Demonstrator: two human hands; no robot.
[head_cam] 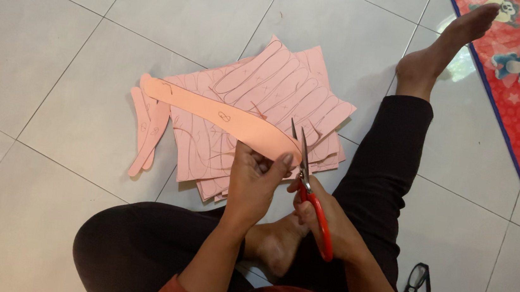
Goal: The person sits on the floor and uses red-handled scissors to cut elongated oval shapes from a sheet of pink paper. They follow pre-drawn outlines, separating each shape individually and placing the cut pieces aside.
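Head view: a long pink paper strip (212, 111) runs from the upper left down to frame centre, its near end pinched in the left hand (255, 180). The right hand (328, 225) grips red-handled scissors (308, 185), blades parted and pointing up just right of the strip. Its fingers are partly hidden. A stack of pink sheets (263, 111) lies on the floor beneath.
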